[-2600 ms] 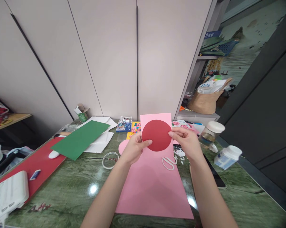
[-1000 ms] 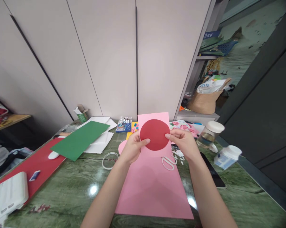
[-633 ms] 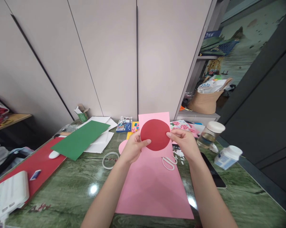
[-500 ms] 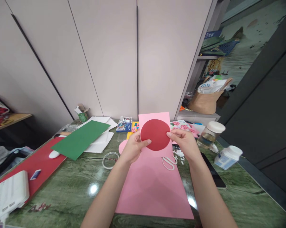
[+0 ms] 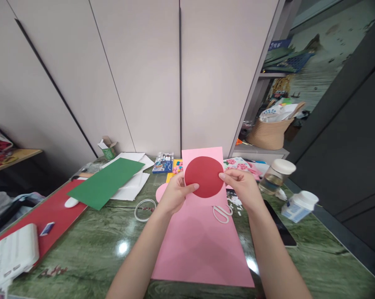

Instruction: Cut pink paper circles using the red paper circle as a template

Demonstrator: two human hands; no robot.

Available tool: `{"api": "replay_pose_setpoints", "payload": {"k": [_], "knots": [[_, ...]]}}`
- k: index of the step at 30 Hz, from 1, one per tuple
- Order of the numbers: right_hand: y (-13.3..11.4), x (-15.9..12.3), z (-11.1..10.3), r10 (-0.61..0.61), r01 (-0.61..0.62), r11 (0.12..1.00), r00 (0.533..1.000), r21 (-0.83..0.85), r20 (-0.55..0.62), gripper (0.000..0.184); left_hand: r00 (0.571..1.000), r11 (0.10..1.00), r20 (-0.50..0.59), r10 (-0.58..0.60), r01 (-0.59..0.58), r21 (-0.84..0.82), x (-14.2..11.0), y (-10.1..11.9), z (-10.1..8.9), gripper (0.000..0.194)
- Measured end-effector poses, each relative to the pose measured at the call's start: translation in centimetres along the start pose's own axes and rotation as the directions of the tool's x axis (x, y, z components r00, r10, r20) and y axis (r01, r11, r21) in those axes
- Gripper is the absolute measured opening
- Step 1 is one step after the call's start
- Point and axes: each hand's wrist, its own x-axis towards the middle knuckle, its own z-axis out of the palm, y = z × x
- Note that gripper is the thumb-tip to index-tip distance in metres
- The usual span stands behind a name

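Observation:
Between my hands a red paper circle (image 5: 204, 172) lies flat against a pink paper rectangle (image 5: 203, 153), both raised above the table. My left hand (image 5: 178, 192) is closed on the left edge, its thumb on the circle's lower left. At the right edge my right hand (image 5: 241, 186) pinches both pieces, thumb on the circle's rim. Fingers behind the paper are hidden. Beneath them a large pink sheet (image 5: 203, 253) lies on the table, with the white handles of scissors (image 5: 222, 214) on it; their blades are out of sight.
The green marbled table (image 5: 90, 257) carries a green sheet (image 5: 108, 182), white papers (image 5: 133, 187), a red sheet (image 5: 58, 207) and a white power bank (image 5: 16, 253) on the left. To the right are a tablet (image 5: 279, 226), a white bottle (image 5: 299, 206) and a lidded jar (image 5: 276, 176).

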Motion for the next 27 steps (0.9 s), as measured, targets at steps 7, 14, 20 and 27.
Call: {"api": "replay_pose_setpoints", "payload": {"k": [7, 14, 20, 27], "knots": [[0.2, 0.1, 0.0, -0.029, 0.028, 1.000, 0.999, -0.013, -0.016, 0.022, 1.000, 0.999, -0.005, 0.024, -0.024, 0.027, -0.2, 0.3, 0.4, 0.041], [0.1, 0.1, 0.0, -0.016, 0.017, 0.999, 0.999, 0.027, -0.039, 0.021, 0.970, 0.950, -0.072, 0.232, -0.211, 0.229, -0.7, 0.8, 1.3, 0.059], [-0.1, -0.1, -0.2, -0.012, 0.013, 1.000, 0.999, 0.022, -0.038, 0.021, 0.977, 0.830, 0.051, 0.206, -0.202, 0.520, -0.7, 0.8, 0.3, 0.025], [-0.3, -0.3, -0.1, -0.019, 0.019, 1.000, 1.000, 0.007, -0.005, 0.020, 0.979, 0.813, 0.009, 0.203, -0.174, 0.556, -0.8, 0.6, 0.8, 0.031]]}}
